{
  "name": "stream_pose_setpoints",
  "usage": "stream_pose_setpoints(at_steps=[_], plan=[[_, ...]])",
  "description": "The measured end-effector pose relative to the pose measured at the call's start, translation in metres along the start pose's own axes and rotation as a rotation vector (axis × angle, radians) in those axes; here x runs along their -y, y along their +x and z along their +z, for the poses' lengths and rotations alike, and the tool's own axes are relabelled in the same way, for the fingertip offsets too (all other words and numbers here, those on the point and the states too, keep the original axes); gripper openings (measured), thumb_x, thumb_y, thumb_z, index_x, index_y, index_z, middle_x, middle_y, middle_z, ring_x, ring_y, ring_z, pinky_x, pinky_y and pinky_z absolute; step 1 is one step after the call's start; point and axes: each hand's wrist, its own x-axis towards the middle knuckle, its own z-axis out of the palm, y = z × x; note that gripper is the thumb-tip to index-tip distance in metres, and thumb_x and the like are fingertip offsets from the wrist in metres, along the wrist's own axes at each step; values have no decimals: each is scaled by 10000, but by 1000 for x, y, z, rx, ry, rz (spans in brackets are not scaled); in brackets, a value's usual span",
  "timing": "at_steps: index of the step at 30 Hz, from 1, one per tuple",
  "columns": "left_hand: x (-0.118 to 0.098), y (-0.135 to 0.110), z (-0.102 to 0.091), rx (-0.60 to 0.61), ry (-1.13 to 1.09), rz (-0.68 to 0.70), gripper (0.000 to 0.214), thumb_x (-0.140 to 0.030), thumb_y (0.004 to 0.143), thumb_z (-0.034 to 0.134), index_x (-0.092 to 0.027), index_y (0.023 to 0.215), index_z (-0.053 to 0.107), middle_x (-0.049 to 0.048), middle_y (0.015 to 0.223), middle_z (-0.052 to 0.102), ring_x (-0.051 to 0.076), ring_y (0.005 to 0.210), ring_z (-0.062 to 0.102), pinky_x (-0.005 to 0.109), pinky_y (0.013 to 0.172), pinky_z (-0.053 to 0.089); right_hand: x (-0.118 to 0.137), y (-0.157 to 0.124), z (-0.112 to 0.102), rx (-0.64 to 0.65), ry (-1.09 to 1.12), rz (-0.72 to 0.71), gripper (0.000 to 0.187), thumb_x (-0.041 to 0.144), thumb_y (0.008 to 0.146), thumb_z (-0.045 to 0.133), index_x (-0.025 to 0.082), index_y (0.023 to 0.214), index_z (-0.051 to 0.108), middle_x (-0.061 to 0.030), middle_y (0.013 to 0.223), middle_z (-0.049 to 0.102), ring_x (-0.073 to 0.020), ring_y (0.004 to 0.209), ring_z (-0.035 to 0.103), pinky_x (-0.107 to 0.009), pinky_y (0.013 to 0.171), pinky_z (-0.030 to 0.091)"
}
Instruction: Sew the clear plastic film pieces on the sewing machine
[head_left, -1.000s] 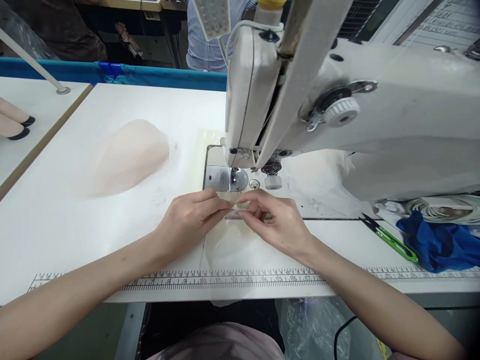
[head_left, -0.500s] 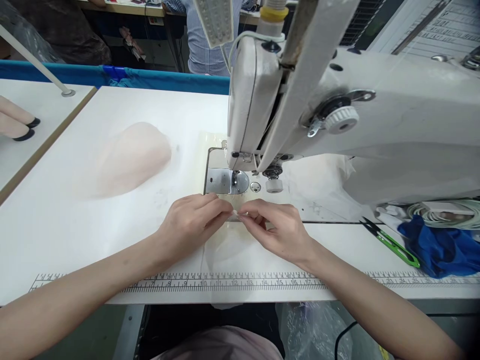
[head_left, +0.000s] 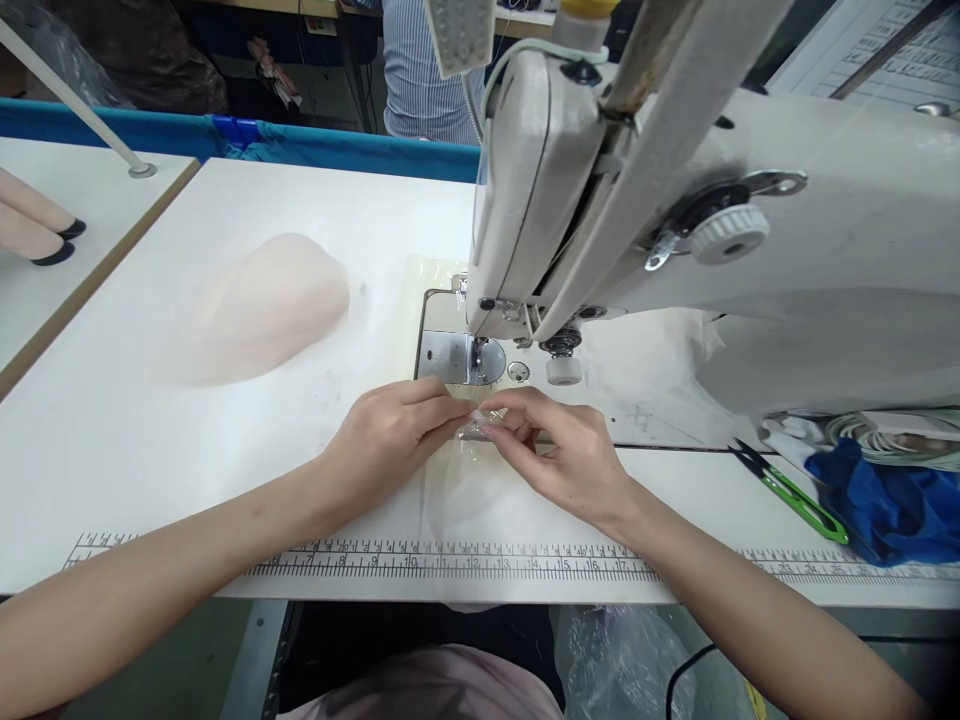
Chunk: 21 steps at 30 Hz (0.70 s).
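A thin, sheer piece of fabric [head_left: 450, 500] lies in front of the sewing machine [head_left: 540, 200] and drapes toward the table's front edge. My left hand [head_left: 394, 430] pinches its upper edge between thumb and fingers, just below the metal needle plate [head_left: 454, 357]. Close by on the right, my right hand [head_left: 562, 450] holds the same edge, its thumb and index fingertip slightly parted around the whitish material. Both hands rest low over the machine bed, with their fingertips almost meeting. The fabric's exact outline is hard to make out against the white table.
A pale sheer cut piece [head_left: 277, 305] lies flat on the left of the table. Green thread snips [head_left: 795, 495] and a blue cloth [head_left: 889, 500] are at the right. A ruler strip [head_left: 480, 562] runs along the front edge. Someone in a striped shirt [head_left: 431, 75] is beyond.
The view has shifted slightly, moving the machine rightward in the picture. My right thumb and index fingertip have parted a little at the fabric edge; my left hand keeps its pinch.
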Motion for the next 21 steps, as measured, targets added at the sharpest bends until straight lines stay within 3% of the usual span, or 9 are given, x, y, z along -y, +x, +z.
stream_pose_setpoints(at_steps=[13, 21], plan=[[1, 1, -3, -95, 233, 196, 107, -195, 953, 549, -147, 968, 644, 23, 763, 691, 116, 637, 633, 231, 570, 503, -1, -1, 0, 39, 3, -8, 167, 168, 921, 557, 231, 1074, 573, 29, 810, 698, -73, 560, 601, -194, 553, 516], [-2, 3, -7, -106, 284, 228, 63, -156, 930, 567, -186, 918, 621, -9, 748, 695, 106, 622, 632, 232, 561, 469, -2, -2, 0, 81, 14, 9, 267, 175, 933, 530, 203, 1199, 527, 76, 620, 556, -71, 489, 496, -189, 509, 466]])
